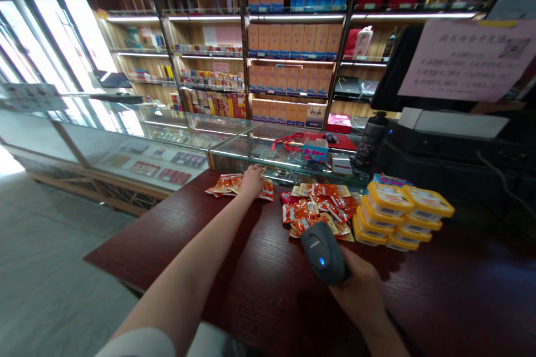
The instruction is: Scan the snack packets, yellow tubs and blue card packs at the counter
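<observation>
My left hand (252,179) reaches far forward over a small pile of orange snack packets (228,183) on the dark wooden counter (176,234). Its fingers are bent down and closed on a snack packet, mostly hidden beneath the hand. In my right hand (363,284) is a dark grey barcode scanner (322,254) with a blue light on top, its head pointing forward. Just beyond the scanner lies a larger heap of orange and cream snack packets (320,203). Right of that heap, yellow-lidded plastic tubs (389,199) stand in two stacks, touching the packets.
A glass display case (251,148) borders the counter's far side. On it are a small blue-and-pink box (315,152) and a black bottle (372,136). A monitor with a pink paper sign (464,61) rises at the right. Stocked shelves (293,39) line the back wall.
</observation>
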`<action>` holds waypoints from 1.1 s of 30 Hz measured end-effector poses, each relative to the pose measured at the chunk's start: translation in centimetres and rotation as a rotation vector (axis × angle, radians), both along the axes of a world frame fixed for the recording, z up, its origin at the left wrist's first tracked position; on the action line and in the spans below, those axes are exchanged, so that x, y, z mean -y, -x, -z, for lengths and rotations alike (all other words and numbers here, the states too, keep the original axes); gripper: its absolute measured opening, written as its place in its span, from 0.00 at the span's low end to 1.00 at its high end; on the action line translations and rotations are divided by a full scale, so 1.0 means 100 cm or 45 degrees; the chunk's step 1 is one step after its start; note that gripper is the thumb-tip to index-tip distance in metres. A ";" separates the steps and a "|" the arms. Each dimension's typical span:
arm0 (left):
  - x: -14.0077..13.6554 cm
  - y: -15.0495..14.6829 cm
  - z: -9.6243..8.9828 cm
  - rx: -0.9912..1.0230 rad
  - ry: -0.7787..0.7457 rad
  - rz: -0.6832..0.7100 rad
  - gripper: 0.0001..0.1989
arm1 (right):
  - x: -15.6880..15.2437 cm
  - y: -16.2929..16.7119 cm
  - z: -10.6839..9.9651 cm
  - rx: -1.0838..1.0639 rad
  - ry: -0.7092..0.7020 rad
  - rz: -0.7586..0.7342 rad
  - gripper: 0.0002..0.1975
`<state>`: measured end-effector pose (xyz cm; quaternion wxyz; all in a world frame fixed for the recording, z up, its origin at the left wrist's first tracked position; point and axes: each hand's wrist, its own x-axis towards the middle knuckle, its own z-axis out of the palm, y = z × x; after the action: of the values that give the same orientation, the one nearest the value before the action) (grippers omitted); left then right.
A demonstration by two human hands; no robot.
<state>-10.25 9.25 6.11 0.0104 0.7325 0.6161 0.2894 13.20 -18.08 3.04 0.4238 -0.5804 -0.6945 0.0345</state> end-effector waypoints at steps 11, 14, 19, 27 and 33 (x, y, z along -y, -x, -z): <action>0.034 -0.003 0.023 -0.613 0.038 0.409 0.11 | -0.001 0.001 0.001 0.058 -0.039 0.007 0.14; 0.038 -0.006 0.024 -0.603 0.029 0.338 0.12 | -0.002 -0.001 0.002 0.045 -0.040 0.000 0.15; 0.046 -0.029 0.031 -0.344 0.032 0.145 0.13 | -0.003 0.000 0.004 0.049 -0.058 -0.004 0.15; 0.045 -0.065 0.035 0.467 0.604 -0.015 0.14 | -0.003 0.001 0.003 0.051 -0.119 -0.007 0.16; 0.062 -0.074 0.035 1.209 0.826 -0.070 0.07 | -0.002 0.000 0.002 0.061 -0.118 -0.005 0.14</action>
<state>-2.86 3.01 2.58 0.5025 0.4652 0.6201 0.3828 13.22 -17.84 2.89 0.4334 -0.5593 -0.7066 -0.0109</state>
